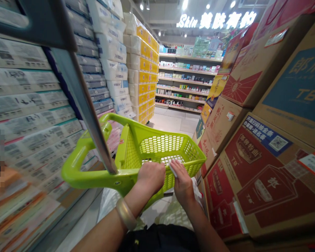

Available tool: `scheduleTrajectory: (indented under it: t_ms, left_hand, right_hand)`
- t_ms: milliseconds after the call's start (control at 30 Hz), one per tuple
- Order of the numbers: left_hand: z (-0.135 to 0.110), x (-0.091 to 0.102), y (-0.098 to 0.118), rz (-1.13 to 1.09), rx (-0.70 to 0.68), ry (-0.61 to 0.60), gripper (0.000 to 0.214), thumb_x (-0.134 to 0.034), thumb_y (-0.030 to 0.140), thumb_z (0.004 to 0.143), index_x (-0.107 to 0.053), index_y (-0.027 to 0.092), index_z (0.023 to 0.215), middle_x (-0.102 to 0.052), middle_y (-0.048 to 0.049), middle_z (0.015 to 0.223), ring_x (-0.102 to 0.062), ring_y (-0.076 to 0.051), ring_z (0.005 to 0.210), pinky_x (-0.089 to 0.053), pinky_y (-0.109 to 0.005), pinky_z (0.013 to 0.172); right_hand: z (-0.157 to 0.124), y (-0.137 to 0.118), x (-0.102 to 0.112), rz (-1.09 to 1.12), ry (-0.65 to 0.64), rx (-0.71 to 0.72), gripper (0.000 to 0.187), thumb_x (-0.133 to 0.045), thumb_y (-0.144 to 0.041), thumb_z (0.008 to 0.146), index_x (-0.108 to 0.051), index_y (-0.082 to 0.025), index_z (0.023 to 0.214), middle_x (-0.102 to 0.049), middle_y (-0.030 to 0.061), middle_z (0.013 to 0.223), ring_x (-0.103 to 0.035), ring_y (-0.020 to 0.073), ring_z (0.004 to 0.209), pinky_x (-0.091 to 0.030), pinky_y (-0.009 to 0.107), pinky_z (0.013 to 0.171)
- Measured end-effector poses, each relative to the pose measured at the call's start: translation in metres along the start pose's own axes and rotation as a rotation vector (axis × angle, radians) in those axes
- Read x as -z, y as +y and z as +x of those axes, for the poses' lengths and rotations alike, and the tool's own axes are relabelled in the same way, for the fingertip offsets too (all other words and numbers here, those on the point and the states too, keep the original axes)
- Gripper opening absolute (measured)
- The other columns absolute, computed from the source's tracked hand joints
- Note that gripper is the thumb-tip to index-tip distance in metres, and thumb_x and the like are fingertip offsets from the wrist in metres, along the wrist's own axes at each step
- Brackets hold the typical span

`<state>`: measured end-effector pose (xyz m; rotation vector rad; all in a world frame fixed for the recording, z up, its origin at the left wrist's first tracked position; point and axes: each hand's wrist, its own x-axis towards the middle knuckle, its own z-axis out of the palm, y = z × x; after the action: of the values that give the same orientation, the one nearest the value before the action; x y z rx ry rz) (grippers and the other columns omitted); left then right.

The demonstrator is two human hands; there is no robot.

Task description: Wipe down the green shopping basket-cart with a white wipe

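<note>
A lime-green plastic shopping cart (pixel 161 137) with a perforated basket stands sideways in front of me. My left hand (pixel 151 177), with a gold-coloured bangle on its wrist, is closed in a fist over the basket's near rim. To its right, my right hand (pixel 183 180) lies against the same rim near the front corner. Its fingers are held together and press a small white wipe (pixel 173 169) to the rim; the exact material cannot be told. Most of the wipe is hidden under the fingers. From the cart's near side rises a metal pole (pixel 90 112) with a dark grey top.
Stacked paper packs (pixel 28 84) line the left, followed by yellow-and-white packs (pixel 144 70). Cardboard cartons (pixel 252 150) are piled close on the right. Pale floor (pixel 170 120) leads between them to shelves of small goods (pixel 186 78) under a lit sign. A plastic bag (pixel 196 189) hangs below the basket.
</note>
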<state>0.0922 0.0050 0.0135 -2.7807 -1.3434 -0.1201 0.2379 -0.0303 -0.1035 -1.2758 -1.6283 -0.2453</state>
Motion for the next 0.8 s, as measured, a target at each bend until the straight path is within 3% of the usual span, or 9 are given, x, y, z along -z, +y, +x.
scheduleTrajectory:
  t_ms: [133,300,467,667,800]
  left_hand:
    - [-0.001,0.001,0.0,-0.011,0.008,-0.008,0.031,-0.041,0.023,0.092,-0.069,0.012,0.085,-0.074,-0.0169,0.084,-0.072,-0.029,0.081,-0.052,-0.037,0.071]
    - [-0.001,0.001,0.0,0.006,0.011,0.011,0.032,-0.04,0.023,0.092,-0.069,0.012,0.085,-0.074,-0.0171,0.083,-0.071,-0.029,0.081,-0.052,-0.037,0.072]
    - [0.0,0.0,0.0,0.008,-0.01,0.001,0.033,-0.039,0.023,0.092,-0.069,0.012,0.085,-0.074,-0.0155,0.083,-0.071,-0.029,0.08,-0.053,-0.038,0.071]
    - [-0.001,0.0,0.0,-0.011,0.012,0.018,0.032,-0.04,0.023,0.092,-0.07,0.011,0.086,-0.074,-0.0174,0.084,-0.071,-0.028,0.082,-0.051,-0.036,0.073]
    - [-0.001,0.0,0.0,-0.012,0.003,0.013,0.033,-0.04,0.024,0.092,-0.069,0.011,0.084,-0.073,-0.0174,0.082,-0.071,-0.028,0.081,-0.051,-0.036,0.072]
  right_hand:
    - [0.0,0.007,0.002,-0.053,0.087,-0.121,0.051,-0.038,-0.004,0.086,-0.061,-0.02,0.129,-0.065,0.01,0.128,-0.054,0.0241,0.129,-0.042,0.053,0.111]
    - [-0.002,0.0,0.001,0.029,-0.028,-0.004,0.057,-0.037,-0.002,0.085,-0.058,-0.023,0.133,-0.062,0.0065,0.134,-0.053,0.0212,0.13,-0.041,0.048,0.112]
    - [-0.001,0.009,0.006,-0.046,0.092,-0.147,0.05,-0.038,-0.005,0.087,-0.062,-0.02,0.129,-0.065,0.0101,0.128,-0.054,0.025,0.129,-0.041,0.054,0.11]
    - [-0.002,-0.004,0.003,0.041,-0.059,0.014,0.057,-0.039,-0.002,0.084,-0.057,-0.024,0.134,-0.061,0.0057,0.134,-0.053,0.021,0.13,-0.043,0.047,0.111]
    - [-0.001,0.004,0.005,-0.036,0.055,-0.11,0.055,-0.038,-0.003,0.085,-0.06,-0.022,0.131,-0.064,0.0078,0.13,-0.054,0.023,0.129,-0.041,0.052,0.111]
